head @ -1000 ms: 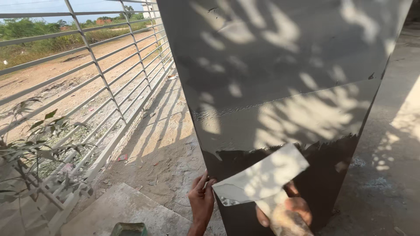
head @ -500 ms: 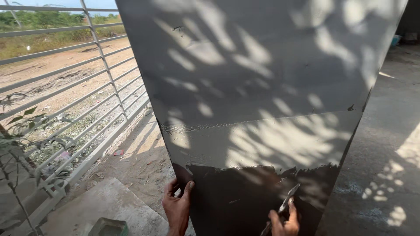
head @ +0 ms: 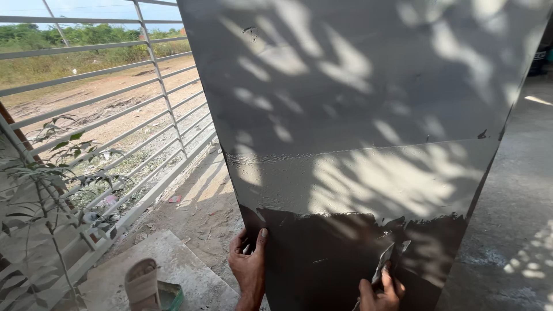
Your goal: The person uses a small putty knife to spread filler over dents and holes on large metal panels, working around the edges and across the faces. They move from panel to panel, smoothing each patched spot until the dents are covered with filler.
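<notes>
Fingers (head: 387, 283) of right hand (head: 380, 295) clamped on putty knife (head: 385, 262), left hand (head: 249, 266) gripping panel (head: 357, 115) edge; mid-skim; next stroke likely needs steady pressure

A tall flat grey-coated panel (head: 368, 144) stands upright ahead. The left hand (head: 249, 268) grips its lower left edge; the right hand (head: 380, 294) presses a flat metal scraper (head: 385, 262) against its lower front. A white barred metal gate (head: 103, 115) stands to the left.

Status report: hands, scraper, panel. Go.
Left hand grips panel edge. Right hand holds scraper against dark uncoated strip. Nothing in the way.
</notes>
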### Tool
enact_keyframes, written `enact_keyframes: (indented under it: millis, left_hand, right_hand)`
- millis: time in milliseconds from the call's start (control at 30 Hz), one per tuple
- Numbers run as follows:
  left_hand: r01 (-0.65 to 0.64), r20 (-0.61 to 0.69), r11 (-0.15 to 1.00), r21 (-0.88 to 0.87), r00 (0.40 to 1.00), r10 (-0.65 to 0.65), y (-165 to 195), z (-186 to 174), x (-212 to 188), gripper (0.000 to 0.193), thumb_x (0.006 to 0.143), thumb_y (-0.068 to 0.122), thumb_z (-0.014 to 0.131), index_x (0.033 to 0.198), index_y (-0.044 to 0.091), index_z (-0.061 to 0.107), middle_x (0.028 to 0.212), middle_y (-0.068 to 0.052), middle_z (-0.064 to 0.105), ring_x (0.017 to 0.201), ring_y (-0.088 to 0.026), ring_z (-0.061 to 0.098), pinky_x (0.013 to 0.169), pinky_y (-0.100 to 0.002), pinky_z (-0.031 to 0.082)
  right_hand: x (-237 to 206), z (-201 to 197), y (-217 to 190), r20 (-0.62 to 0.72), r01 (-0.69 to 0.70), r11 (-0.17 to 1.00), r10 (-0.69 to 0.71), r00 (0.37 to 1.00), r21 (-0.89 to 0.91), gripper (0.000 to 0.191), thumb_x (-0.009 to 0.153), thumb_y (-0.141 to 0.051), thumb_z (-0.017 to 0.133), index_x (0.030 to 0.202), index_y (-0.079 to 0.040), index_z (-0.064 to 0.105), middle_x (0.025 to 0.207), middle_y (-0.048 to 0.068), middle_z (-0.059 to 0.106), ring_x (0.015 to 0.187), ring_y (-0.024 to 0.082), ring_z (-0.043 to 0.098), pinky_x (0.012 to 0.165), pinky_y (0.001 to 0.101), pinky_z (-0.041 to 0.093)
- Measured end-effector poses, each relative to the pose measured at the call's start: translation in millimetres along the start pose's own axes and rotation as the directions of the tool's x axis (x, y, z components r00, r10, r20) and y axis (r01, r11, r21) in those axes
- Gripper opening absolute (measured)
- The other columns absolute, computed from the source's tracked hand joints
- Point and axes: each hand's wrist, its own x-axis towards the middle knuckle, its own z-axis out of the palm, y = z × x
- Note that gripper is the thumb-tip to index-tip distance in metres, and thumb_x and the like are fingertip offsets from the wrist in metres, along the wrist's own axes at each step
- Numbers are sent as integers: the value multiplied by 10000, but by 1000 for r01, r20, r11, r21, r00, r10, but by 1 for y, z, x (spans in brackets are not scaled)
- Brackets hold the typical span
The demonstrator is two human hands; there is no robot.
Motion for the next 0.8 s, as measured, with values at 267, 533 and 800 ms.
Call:
enact_keyframes:
  millis: [267, 533, 800]
  left_hand:
    - [-45, 30, 999, -12, 999, 45, 9, -2, 1, 600, 793, 319, 827, 1302, 54, 651, 1157, -91, 684, 1048, -217, 666, 901, -378, 535]
    - [-134, 1, 988, -79, 991, 134, 18, -8, 2, 515, 784, 331, 842, 1224, 94, 717, 1082, -33, 673, 996, -174, 665, 805, -338, 550]
    - [-122, 115, 973, -194, 983, 146, 40, -21, 0, 532, 865, 462, 734, 1229, 79, 665, 1021, -63, 654, 1014, -196, 629, 841, -368, 538]
  right_hand:
    - [16, -28, -11, 83, -440, 896, 435, 896, 56, 576, 743, 16, 662, 1317, 15, 610, 1246, 172, 559, 858, 320, 666, 603, 424, 579]
    - [12, -98, 10, -33, 323, 871, -360, 932, -372, 384, 746, -62, 651, 1119, -21, 570, 1204, 294, 587, 1083, 440, 626, 867, 505, 589]
    - [67, -183, -53, 237, -383, 908, 339, 910, 170, 682, 728, -17, 450, 1406, 58, 431, 1292, 265, 561, 1055, 429, 657, 852, 519, 623]
